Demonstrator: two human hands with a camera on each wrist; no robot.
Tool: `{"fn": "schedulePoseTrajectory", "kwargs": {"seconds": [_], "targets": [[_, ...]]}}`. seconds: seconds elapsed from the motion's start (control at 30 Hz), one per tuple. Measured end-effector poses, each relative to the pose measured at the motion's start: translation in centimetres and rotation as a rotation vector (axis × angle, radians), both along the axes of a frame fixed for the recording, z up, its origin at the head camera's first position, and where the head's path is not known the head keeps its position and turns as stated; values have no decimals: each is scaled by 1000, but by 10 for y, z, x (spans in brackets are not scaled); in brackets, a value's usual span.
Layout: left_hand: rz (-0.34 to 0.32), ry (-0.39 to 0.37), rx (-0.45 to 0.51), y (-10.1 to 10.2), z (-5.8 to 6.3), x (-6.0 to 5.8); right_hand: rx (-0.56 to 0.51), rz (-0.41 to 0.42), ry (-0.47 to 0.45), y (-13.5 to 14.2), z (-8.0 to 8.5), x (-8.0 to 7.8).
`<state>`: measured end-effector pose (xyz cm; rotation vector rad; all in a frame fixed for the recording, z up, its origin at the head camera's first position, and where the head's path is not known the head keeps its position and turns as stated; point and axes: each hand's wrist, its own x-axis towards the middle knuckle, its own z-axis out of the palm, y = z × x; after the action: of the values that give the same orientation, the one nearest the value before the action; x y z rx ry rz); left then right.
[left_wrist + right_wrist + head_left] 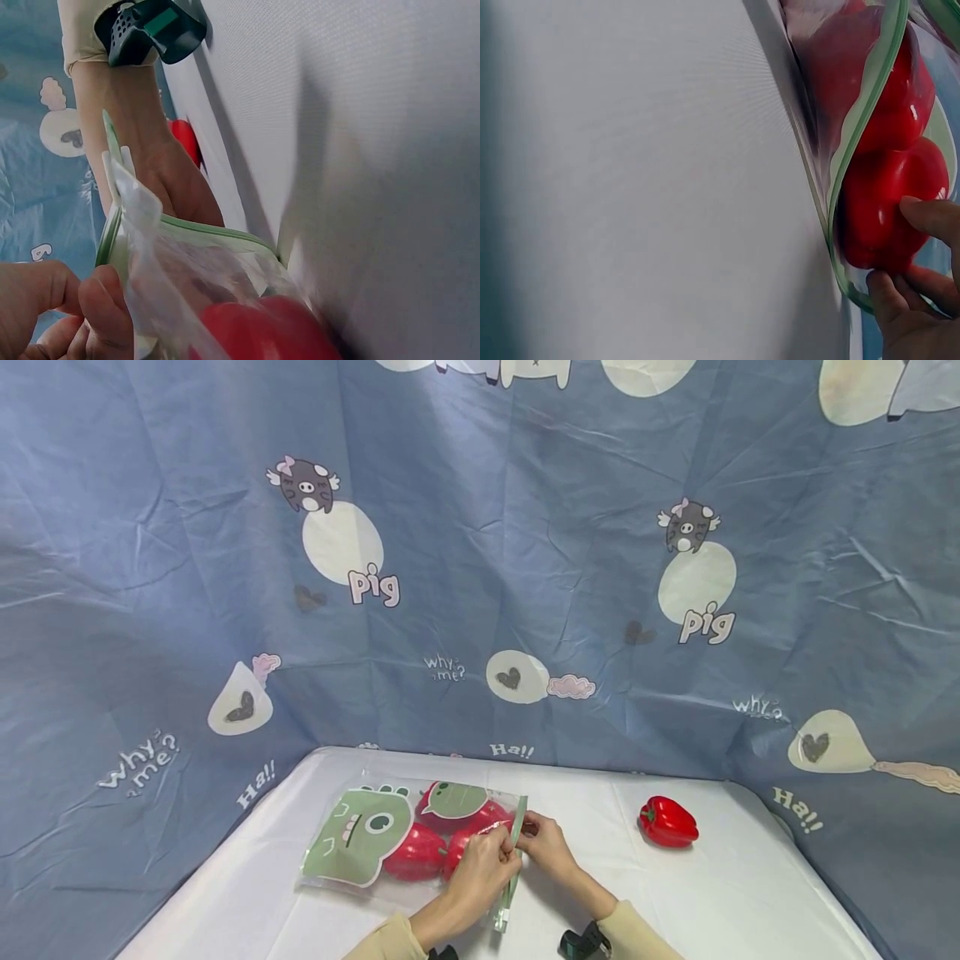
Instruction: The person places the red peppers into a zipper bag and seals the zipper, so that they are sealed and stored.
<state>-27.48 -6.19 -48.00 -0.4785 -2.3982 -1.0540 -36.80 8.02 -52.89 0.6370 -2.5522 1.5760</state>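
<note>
A clear zip bag (360,843) with green dinosaur prints lies on the table, several red bell peppers (414,853) inside it. Its green-edged mouth faces right and gapes in the right wrist view. My left hand (480,868) pinches the bag's rim between thumb and curled fingers, also visible in the left wrist view. At the mouth, my right hand (549,845) holds a red bell pepper (892,202), thumb on one side and fingertips at its end. Part of that hand is hidden behind the bag in the left wrist view.
Another red bell pepper (668,822) lies apart on the right side of the white-covered table (705,893). A blue printed curtain (480,568) hangs behind the table. Dark wrist cameras (583,941) sit on the forearms near the front.
</note>
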Motion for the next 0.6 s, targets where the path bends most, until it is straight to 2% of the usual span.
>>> {"fn": "schedulePoseTrajectory", "kwargs": {"seconds": [0.2, 0.37, 0.47, 0.6], "targets": [[-6, -18, 3, 0, 0, 1, -25, 8, -18, 5, 1, 2], [-10, -35, 16, 0, 0, 1, -54, 16, 8, 12, 3, 5], [-14, -34, 21, -1, 1, 1, -93, 16, 6, 15, 9, 8], [-18, -28, 27, -1, 1, 0, -130, 28, -10, 20, 28, 21]]}}
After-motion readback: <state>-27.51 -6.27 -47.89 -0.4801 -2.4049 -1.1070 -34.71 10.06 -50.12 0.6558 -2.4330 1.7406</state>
